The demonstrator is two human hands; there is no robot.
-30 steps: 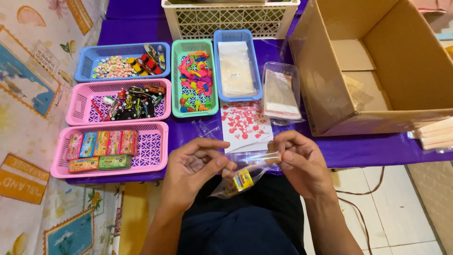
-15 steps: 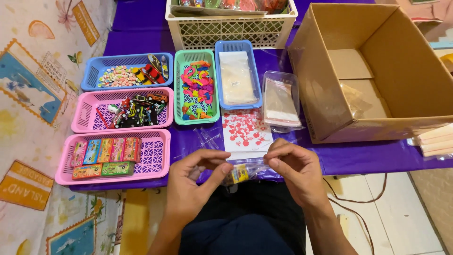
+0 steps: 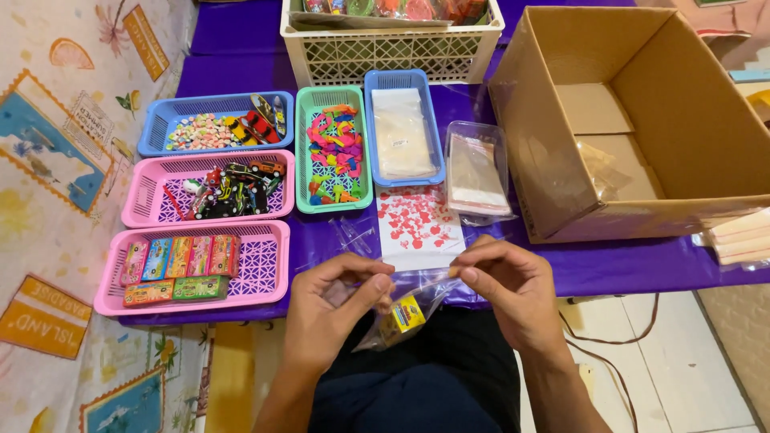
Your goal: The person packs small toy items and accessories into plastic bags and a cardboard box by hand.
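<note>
My left hand and my right hand pinch the top edge of a small clear plastic bag between thumbs and fingers, over my lap at the table's front edge. A small yellow packet sits inside the bag, with other small items I cannot make out. Just beyond my hands lies a white sheet with red heart shapes on the purple tablecloth.
Baskets stand on the left: a pink one with small boxes, a pink one with toy cars, a blue one with candies, a green one with colourful pieces, a blue one with clear bags. An open cardboard box is at the right, a white crate behind.
Both hands have kept the bag and moved slightly closer together along its top edge. The camera view has shifted down and nearer to the table.
</note>
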